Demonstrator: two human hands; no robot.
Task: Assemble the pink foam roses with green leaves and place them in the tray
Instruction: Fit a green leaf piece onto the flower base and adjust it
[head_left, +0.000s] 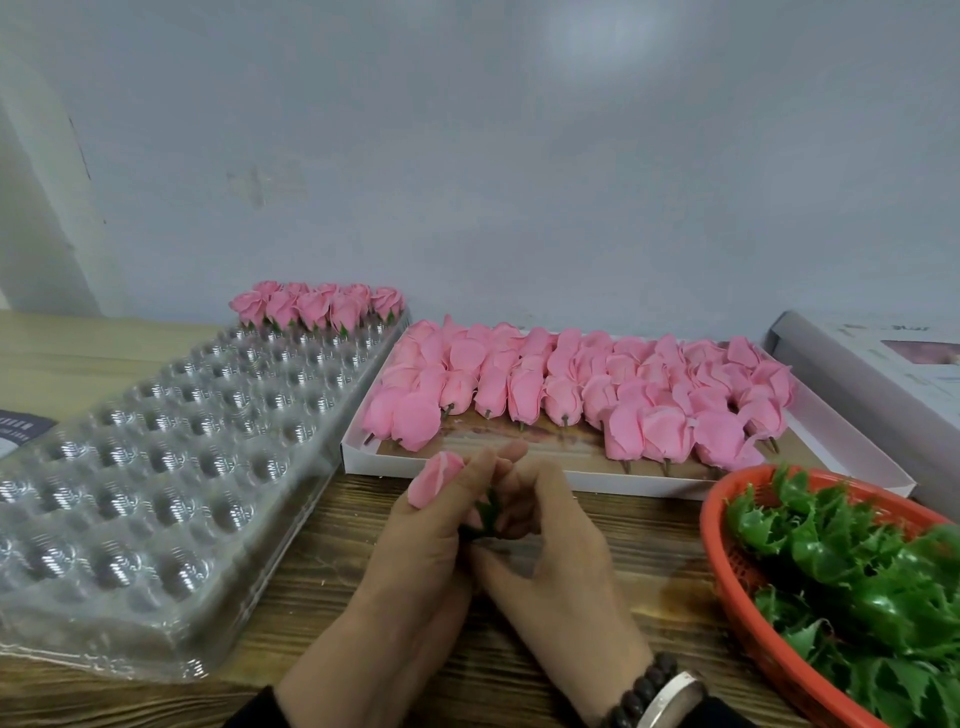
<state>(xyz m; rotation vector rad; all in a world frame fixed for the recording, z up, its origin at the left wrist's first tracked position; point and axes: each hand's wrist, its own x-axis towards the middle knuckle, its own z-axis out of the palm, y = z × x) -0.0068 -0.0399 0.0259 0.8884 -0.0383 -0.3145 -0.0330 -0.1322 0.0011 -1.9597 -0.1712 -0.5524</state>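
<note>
Leftmost, the tray lies slantwise with its near cups bare and one row of finished roses at its far end, which I judge comes of filling from the far side so nothing blocks my reach. Next, my left hand grips a rose, bloom up and out to the left, so its stem end faces my other palm. My right hand pinches a leaf against that stem end, fingertips curled in; the joint itself is hidden between my fingers. Beyond them the box keeps bare roses lying stems toward me, easy to pluck. Rightmost, the basket of leaves sits near my right hand.
</note>
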